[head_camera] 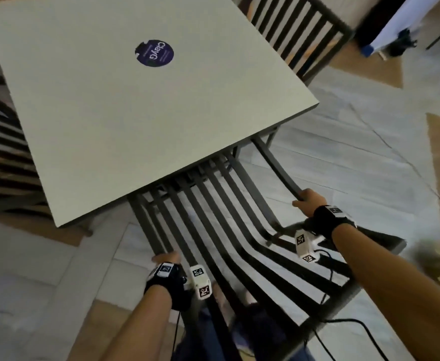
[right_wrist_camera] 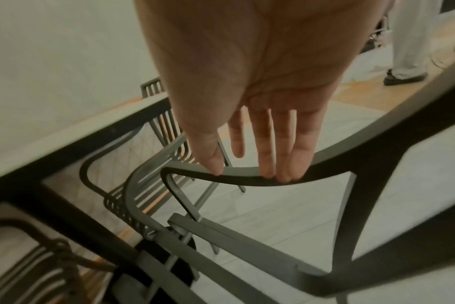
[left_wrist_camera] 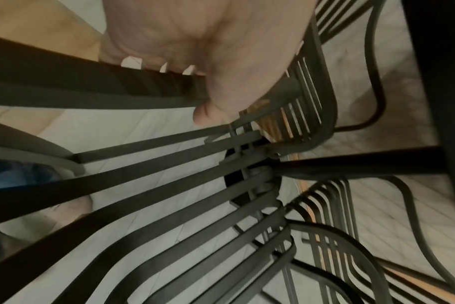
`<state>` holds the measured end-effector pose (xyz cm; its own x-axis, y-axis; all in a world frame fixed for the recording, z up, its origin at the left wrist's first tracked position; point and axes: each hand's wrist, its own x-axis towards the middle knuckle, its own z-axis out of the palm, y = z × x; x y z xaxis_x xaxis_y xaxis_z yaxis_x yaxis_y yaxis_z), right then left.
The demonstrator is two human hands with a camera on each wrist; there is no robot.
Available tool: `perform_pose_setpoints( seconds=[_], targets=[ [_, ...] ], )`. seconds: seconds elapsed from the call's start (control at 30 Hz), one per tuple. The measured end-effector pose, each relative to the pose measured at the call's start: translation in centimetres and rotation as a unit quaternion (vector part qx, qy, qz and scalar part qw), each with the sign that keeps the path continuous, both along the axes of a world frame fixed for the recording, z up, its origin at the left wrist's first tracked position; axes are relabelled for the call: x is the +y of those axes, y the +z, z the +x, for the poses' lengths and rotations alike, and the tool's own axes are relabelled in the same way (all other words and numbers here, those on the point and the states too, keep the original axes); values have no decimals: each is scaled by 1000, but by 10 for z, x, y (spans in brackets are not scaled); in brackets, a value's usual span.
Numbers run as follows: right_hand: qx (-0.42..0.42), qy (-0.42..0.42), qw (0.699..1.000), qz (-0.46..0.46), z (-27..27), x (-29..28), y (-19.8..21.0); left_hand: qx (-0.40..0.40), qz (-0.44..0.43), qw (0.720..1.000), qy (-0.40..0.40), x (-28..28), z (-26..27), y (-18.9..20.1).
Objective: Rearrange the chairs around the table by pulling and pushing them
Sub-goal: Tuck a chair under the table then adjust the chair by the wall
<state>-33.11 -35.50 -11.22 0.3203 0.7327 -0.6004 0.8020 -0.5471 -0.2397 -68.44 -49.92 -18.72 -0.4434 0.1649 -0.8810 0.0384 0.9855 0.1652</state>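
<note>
A dark slatted metal chair (head_camera: 213, 204) stands in front of me, its seat partly under the white square table (head_camera: 109, 113). My left hand (head_camera: 165, 257) grips the chair's left armrest (left_wrist_camera: 65, 82); in the left wrist view the fingers of this hand (left_wrist_camera: 208, 61) are curled round the bar. My right hand (head_camera: 307, 201) is on the right armrest (right_wrist_camera: 234, 179). There the right hand (right_wrist_camera: 260, 144) shows nearly straight fingers, with the thumb tip and fingertips resting on top of the bar.
A second slatted chair (head_camera: 299, 35) is tucked in at the table's far right side and a third (head_camera: 2, 157) at its left. A purple round sticker (head_camera: 155, 53) lies on the tabletop. A person in white trousers (right_wrist_camera: 408, 41) stands beyond. Black cables (head_camera: 343, 321) trail over the tiled floor.
</note>
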Motion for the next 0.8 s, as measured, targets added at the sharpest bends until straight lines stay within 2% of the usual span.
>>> perform_pose_setpoints(
  seconds=[0.2,0.33,0.43,0.57,0.67,0.8],
  targets=[
    [-40,53,998,-1,26,45,-48,78,90,989,86,-12,9,-43],
    [-32,105,993,-48,34,50,-82,86,114,986,88,-26,2,-62],
    [-50,140,988,-45,29,45,-87,107,109,983,99,-23,2,-39],
    [-21,167,985,-44,12,28,-96,148,99,981,82,-29,-17,-27],
    [5,175,984,-37,12,22,-103,164,95,980,63,-29,-21,-25],
    [-7,176,984,-38,26,32,-99,157,98,981,65,-21,-16,-36]
  ],
)
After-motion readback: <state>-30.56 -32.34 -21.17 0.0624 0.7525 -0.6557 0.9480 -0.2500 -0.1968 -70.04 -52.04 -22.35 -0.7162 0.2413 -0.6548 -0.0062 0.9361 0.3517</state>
